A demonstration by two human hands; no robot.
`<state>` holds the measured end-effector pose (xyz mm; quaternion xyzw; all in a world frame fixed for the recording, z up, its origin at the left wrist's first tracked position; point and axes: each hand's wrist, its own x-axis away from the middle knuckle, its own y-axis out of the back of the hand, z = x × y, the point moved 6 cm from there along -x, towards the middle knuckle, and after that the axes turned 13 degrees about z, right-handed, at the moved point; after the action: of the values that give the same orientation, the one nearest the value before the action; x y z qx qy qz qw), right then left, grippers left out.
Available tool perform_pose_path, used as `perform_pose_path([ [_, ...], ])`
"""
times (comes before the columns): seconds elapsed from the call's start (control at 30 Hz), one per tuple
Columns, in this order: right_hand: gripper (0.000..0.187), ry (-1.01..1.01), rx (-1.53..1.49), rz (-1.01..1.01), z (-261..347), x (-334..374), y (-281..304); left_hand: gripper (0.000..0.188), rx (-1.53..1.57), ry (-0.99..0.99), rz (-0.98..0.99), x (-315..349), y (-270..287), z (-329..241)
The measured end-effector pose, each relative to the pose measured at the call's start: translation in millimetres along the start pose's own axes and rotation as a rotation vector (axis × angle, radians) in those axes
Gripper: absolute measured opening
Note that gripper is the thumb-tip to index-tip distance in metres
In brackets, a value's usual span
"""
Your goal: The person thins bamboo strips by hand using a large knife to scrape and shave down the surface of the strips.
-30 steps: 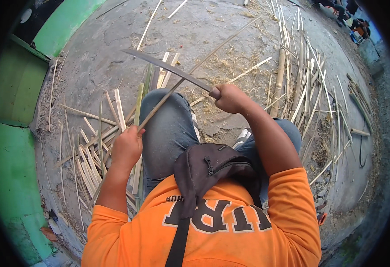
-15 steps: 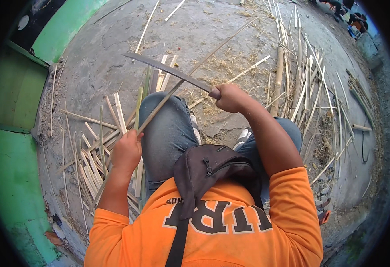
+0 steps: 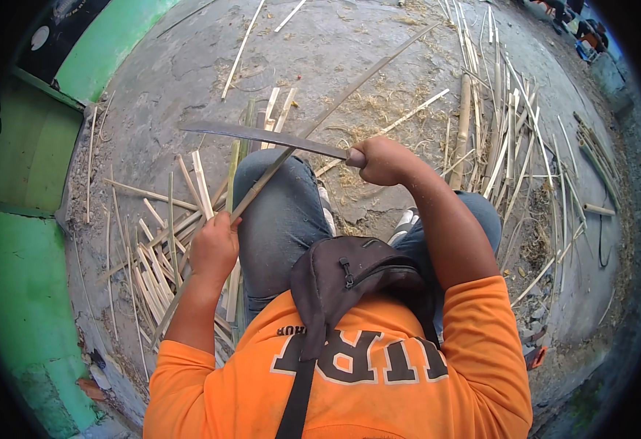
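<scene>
My right hand (image 3: 383, 160) is closed round the handle of a machete (image 3: 262, 136), whose long dark blade points left. The blade lies across a long bamboo strip (image 3: 342, 94) just above my left knee. My left hand (image 3: 215, 245) grips that strip beside the knee. From there the strip slants up and away to the right, and its lower end runs back past my left forearm. Split bamboo pieces (image 3: 153, 278) are heaped by my left hand, and some stick out beyond my left knee.
Bamboo strips and poles (image 3: 507, 139) lie scattered at the right, with a thick bamboo pole (image 3: 462, 124) among them. Pale shavings (image 3: 368, 110) litter the concrete floor ahead. A green wall (image 3: 20, 307) stands at the left. A black bag (image 3: 357, 274) rests at my waist.
The machete blade has swung to a flatter angle, its tip lower and farther left. The bamboo strip has shifted slightly, still held in my left hand.
</scene>
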<state>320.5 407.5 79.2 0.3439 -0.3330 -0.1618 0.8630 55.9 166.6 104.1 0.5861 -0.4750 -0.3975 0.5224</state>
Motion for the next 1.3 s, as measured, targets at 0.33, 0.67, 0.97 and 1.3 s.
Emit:
perform_pose_path([
  [0.33, 0.039, 0.228, -0.072, -0.121, 19.2, 35.5, -2.7, 0.042, 0.118, -0.039, 0.035, 1.7, -3.6, -2.9],
  [0.67, 0.048, 0.191, 0.117, -0.223, 25.8, 27.9, 5.0, 0.061, 0.247, -0.009, 0.099, -5.3, -4.6, 4.7],
  [0.97, 0.051, 0.162, 0.168, -0.198, 40.0, 39.3, 0.1, 0.062, 0.247, 0.015, 0.154, -4.4, 0.5, 2.3],
  [1.3, 0.050, 0.172, 0.107, -0.209, 30.2, 22.6, 1.7, 0.059, 0.274, 0.033, 0.122, -3.2, -0.9, -3.4],
])
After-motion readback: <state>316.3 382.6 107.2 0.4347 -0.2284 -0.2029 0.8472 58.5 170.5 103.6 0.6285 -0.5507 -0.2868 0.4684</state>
